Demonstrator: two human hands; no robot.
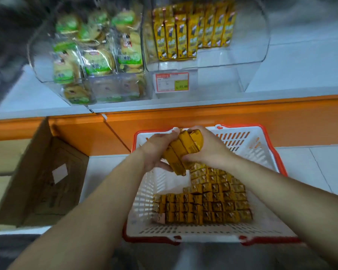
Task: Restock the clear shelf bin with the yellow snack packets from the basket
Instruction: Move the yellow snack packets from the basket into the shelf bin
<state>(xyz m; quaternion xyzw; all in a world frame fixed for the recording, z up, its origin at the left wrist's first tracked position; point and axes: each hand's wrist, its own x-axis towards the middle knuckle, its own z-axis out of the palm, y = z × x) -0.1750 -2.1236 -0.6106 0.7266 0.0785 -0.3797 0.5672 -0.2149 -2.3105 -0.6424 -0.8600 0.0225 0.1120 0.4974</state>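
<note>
A white basket with a red rim (277,158) stands on the floor below the shelf, and rows of yellow snack packets (203,207) fill its near half. Above the basket, my left hand (158,151) and my right hand (209,147) grip a bunch of several yellow packets (183,151) between them, one hand on each side. On the shelf above stands the clear bin (232,67), with upright yellow packets (189,34) lined along its back; its front part is bare.
Another clear bin (47,61) of green-labelled cakes sits left of the yellow one. A red and green price tag (172,82) hangs on the yellow bin's front. An orange shelf edge (242,123) runs across. An open cardboard box (41,182) lies at the left.
</note>
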